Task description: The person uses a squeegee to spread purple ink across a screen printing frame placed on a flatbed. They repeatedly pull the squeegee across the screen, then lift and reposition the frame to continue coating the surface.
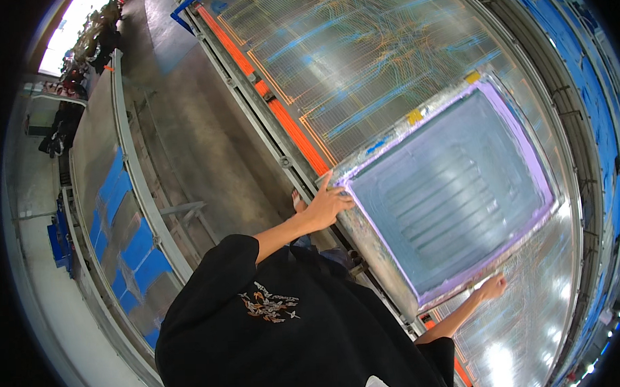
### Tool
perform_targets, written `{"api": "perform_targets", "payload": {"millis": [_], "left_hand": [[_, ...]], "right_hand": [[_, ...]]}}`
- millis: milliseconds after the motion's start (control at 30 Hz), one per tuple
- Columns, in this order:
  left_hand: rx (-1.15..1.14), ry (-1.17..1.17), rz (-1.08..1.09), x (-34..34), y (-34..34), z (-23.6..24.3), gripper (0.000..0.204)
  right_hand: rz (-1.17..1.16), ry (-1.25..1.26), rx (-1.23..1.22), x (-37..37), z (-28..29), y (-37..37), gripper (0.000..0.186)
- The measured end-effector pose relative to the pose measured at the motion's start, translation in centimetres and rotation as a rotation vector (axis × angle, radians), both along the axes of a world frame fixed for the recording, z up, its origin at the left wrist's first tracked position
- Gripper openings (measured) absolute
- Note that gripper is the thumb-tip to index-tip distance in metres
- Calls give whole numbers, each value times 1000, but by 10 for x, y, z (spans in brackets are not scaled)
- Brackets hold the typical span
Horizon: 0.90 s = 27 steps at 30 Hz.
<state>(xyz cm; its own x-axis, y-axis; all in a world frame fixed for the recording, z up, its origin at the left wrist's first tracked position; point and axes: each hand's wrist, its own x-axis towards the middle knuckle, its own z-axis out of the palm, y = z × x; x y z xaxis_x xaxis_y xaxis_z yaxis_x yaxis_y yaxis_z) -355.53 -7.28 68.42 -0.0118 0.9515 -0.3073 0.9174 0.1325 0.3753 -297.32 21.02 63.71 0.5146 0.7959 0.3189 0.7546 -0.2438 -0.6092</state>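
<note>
A screen printing frame (384,259) with purple tape round the inside of its border lies tilted across a long printing table. Its mesh (446,189) is blue-grey, with a ribbed pale pattern in the middle. My left hand (329,205) grips the frame's near left corner, index finger stretched along the edge and the other fingers bent over the rim. Beside the frame's lower right edge is my right hand (492,287), its fingers curled closed. Whether it touches the frame or holds anything is hard to make out.
The printing table (359,48) carries thin orange, green and blue lines under a glossy surface. An orange strip (291,129) and a metal rail (253,120) run along its near edge. Across the aisle (206,156) stands another table (94,160) with blue patches. More blue-covered tables (578,61) lie beyond.
</note>
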Motion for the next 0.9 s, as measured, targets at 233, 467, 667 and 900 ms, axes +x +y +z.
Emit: {"api": "perform_targets", "payload": {"millis": [233, 467, 667, 900], "left_hand": [[20, 176, 36, -23, 16, 92, 63], [-16, 230, -3, 12, 11, 121, 62], [122, 252, -55, 5, 12, 144, 61], [145, 247, -46, 23, 13, 157, 64]], "right_hand": [[30, 264, -60, -32, -2, 42, 41], [-9, 427, -16, -20, -12, 19, 40], [-26, 216, 7, -36, -3, 18, 40], [-176, 338, -107, -65, 37, 10, 35]]}}
